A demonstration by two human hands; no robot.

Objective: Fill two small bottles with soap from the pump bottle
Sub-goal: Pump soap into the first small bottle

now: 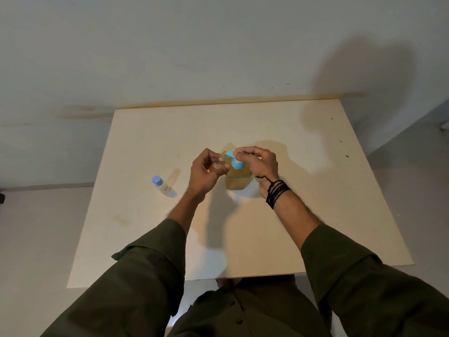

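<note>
Near the middle of the tabletop (267, 227) stands the pump bottle (237, 177), a squat clear bottle holding amber soap, with a light blue pump head on top whose spout points left. The right hand (261, 164) rests over the pump head, fingers curled loosely, with a fingertip or two on the top of the blue pump; whether they are pressing it cannot be told. A dark cord bracelet (278, 192) wraps the right wrist. The left hand (204, 175) grips an open small bottle (217, 166), fingers and thumb curled round it, tilting its neck up against the spout; amber soap shows inside it, and a small red and blue label faces the camera. A second small bottle (162, 186) with a blue cap stands upright nearer the left edge of the tabletop, well apart from both hands, clear with no amber colour visible. Both forearms wear dark green sleeves (150, 263).
</note>
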